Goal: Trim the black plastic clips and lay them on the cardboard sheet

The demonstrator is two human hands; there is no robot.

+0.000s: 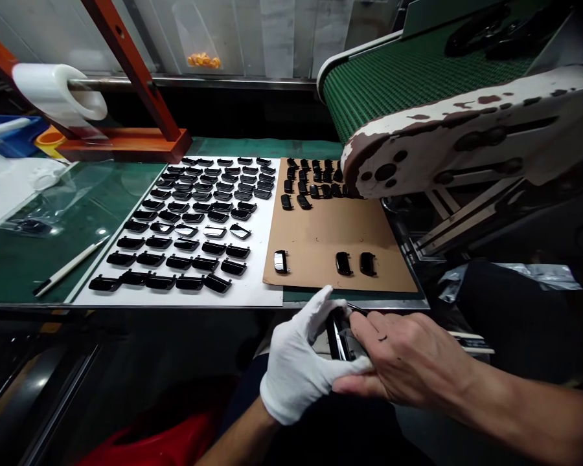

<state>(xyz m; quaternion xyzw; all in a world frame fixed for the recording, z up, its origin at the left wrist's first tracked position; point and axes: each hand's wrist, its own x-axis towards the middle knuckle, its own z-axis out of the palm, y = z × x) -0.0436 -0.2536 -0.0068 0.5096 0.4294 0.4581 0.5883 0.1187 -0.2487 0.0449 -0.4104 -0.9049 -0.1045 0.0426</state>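
Note:
My left hand [304, 359], in a white glove, grips a small glossy black plastic part [339, 336] in front of the table edge, its fingers and thumb around the part. My bare right hand [398, 353] is closed at the part's right side, its thumb by my gloved left thumb. A thin dark tip shows beside the right index finger; what it belongs to is hidden. Similar black parts [179, 261] lie in rows on a white sheet [257, 285]. More parts [343, 263] lie on a brown cardboard sheet [320, 226], three of them near its front.
A green conveyor belt [398, 77] with a chipped white frame [418, 149] overhangs the cardboard's far right. A pale-handled pen-like tool [72, 265] lies at left. Behind it, an orange stand [126, 145] carries a roll of clear film [53, 90]. A red object [150, 433] is below.

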